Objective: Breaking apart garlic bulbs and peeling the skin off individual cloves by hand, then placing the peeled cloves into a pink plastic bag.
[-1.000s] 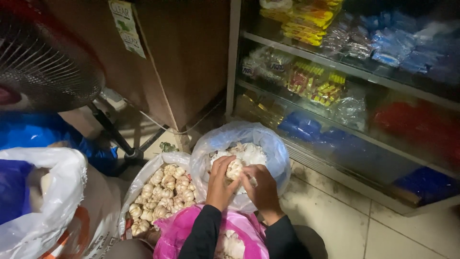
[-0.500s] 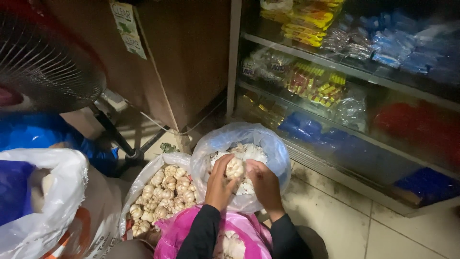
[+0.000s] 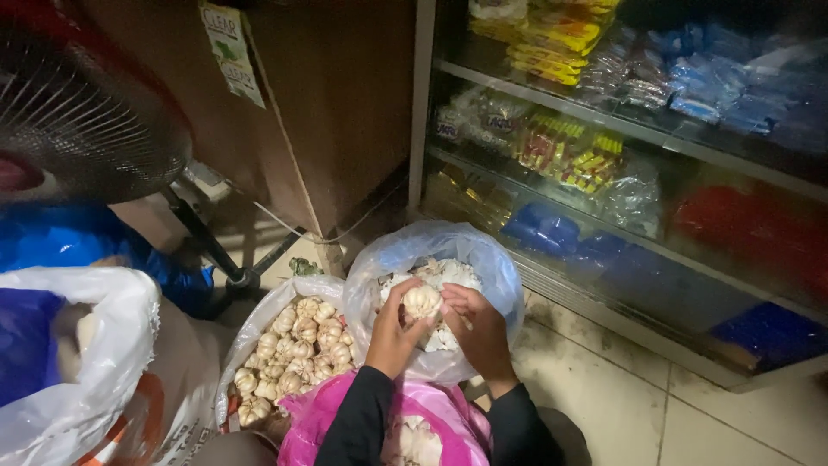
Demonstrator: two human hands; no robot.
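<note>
My left hand (image 3: 392, 336) and my right hand (image 3: 477, 330) together grip one garlic bulb (image 3: 423, 301) over a clear plastic bag (image 3: 397, 255) that holds white garlic skins and pieces. To the left lies a second clear bag (image 3: 255, 319) full of whole garlic bulbs (image 3: 297, 349). A pink bag (image 3: 302, 427) with more garlic sits just below my wrists. Both my sleeves are black.
A fan (image 3: 78, 112) on a dark stand (image 3: 207, 242) is at the left, above a blue bag (image 3: 69, 242) and a white sack (image 3: 95, 362). A brown cabinet (image 3: 328, 103) stands behind. A glass-fronted shelf unit (image 3: 638, 173) with packaged goods fills the right. Floor is tiled (image 3: 690, 423).
My hands stay over the bag, shifting their fingers slightly on the garlic bulb. Nothing else has moved.
</note>
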